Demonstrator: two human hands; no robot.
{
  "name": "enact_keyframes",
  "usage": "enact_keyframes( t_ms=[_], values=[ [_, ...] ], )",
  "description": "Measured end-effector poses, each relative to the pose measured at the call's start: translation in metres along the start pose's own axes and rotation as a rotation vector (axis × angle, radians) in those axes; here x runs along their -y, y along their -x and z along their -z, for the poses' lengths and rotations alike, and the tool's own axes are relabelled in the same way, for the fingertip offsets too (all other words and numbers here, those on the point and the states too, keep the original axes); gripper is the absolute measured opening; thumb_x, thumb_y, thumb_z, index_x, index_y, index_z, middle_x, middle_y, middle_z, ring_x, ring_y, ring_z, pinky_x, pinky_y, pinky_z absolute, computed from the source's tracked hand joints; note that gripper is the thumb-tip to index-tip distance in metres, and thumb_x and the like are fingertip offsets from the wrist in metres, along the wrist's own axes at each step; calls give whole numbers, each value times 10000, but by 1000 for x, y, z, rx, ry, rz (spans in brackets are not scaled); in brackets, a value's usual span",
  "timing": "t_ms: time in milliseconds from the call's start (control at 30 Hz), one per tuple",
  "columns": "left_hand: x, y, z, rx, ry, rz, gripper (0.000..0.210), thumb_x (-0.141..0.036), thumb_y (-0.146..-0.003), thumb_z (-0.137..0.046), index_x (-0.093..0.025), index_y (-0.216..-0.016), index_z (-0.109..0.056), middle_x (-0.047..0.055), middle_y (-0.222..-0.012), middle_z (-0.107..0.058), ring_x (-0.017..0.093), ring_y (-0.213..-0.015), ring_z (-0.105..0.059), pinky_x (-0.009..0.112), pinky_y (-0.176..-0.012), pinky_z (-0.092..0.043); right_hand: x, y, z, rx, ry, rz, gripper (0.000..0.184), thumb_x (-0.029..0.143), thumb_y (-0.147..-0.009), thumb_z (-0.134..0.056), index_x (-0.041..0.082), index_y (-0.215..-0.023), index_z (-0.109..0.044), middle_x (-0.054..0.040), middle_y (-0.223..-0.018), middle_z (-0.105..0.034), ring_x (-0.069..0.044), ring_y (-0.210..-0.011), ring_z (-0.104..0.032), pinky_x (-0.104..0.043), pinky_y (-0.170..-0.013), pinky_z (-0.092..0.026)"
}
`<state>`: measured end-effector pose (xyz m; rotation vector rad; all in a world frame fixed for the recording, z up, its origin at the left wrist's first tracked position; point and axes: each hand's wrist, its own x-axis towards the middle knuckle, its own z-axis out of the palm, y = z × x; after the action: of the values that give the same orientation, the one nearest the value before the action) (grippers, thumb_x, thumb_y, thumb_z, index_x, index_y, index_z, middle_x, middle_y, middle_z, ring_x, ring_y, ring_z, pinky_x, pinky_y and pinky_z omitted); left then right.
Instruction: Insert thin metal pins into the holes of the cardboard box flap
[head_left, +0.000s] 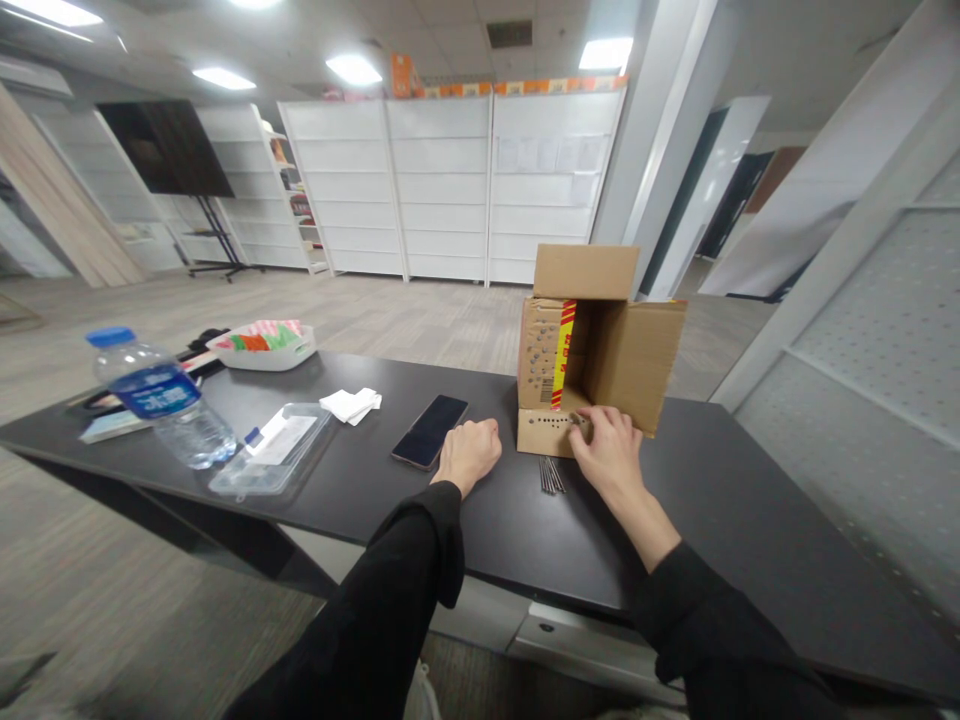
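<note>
Cardboard box (600, 345) on dark tabletop (517, 525), white cabinets (439, 190) beyond, grey floor (405, 318)

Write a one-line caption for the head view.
Right hand at the front flap of an open cardboard box, left hand beside a phone, thin rods between them.

1. The right hand (611, 450) touched the holed lower flap (538, 432) of an open cardboard box (651, 355).
2. The left hand (471, 453) was curled just beside a phone (429, 432) on the black table (352, 490).
3. Thin metal rods (550, 476) lay just before the flap.
</note>
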<state>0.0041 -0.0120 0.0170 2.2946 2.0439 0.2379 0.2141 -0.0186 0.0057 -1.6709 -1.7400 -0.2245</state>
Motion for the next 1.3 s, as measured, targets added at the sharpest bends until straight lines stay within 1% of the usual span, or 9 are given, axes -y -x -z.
enact_keyframes(
  t_ms=[133, 300, 533, 700, 933, 1100, 1300],
  values=[
    [0, 0, 1, 2, 2, 5, 369, -260, -928, -306, -220, -1010, -663, 126, -980, -704, 253, -944, -671, 342, -805, -474, 2, 0, -6, -10, -3, 26, 226, 245, -813, -477, 195, -963, -639, -101, -991, -615, -267, -961, -480, -381, -789, -331],
    [1, 0, 0, -16, -2, -17, 374, -250, -923, -302, -222, -1001, -666, 125, -956, -708, 266, -923, -675, 352, -785, -480, 1, 0, -10, -15, 13, 29, 201, 242, -829, -482, 193, -944, -639, -96, -1007, -617, -264, -977, -475, -375, -796, -324],
    [-2, 0, 1, 3, -6, 19, 366, -262, -926, -314, -228, -1022, -665, 125, -973, -708, 249, -942, -672, 337, -803, -474, -1, -3, -14, -34, 12, 27, 172, 247, -847, -466, 187, -884, -622, -106, -980, -611, -261, -947, -470, -367, -765, -320],
    [-1, 0, 0, -13, -11, 15, 367, -266, -924, -315, -230, -1001, -672, 115, -959, -711, 248, -927, -676, 328, -797, -475, -1, -3, -18, -62, 9, 33, 161, 232, -852, -451, 185, -838, -604, -109, -947, -603, -260, -917, -468, -362, -747, -323],
    [1, -2, -4, -28, -14, -5, 379, -265, -922, -301, -226, -1002, -669, 119, -952, -710, 259, -913, -676, 341, -787, -478, 1, -4, -16, -27, 67, 29, 166, 222, -883, -430, 173, -862, -587, -122, -956, -600, -264, -923, -462, -367, -741, -323],
    [2, -2, -4, -30, -12, -8, 376, -264, -919, -300, -226, -996, -667, 117, -949, -710, 253, -906, -677, 336, -783, -477, 4, -4, -16, -3, 152, 29, 211, 228, -931, -378, 162, -905, -576, -136, -1000, -601, -273, -935, -456, -375, -742, -315],
    [3, -3, -6, -35, -9, -16, 377, -265, -918, -298, -225, -992, -666, 119, -941, -710, 257, -897, -679, 341, -778, -479, 5, -3, -17, 24, 200, 34, 195, 223, -940, -385, 148, -949, -564, -148, -1042, -583, -279, -952, -443, -379, -755, -303]
  ],
)
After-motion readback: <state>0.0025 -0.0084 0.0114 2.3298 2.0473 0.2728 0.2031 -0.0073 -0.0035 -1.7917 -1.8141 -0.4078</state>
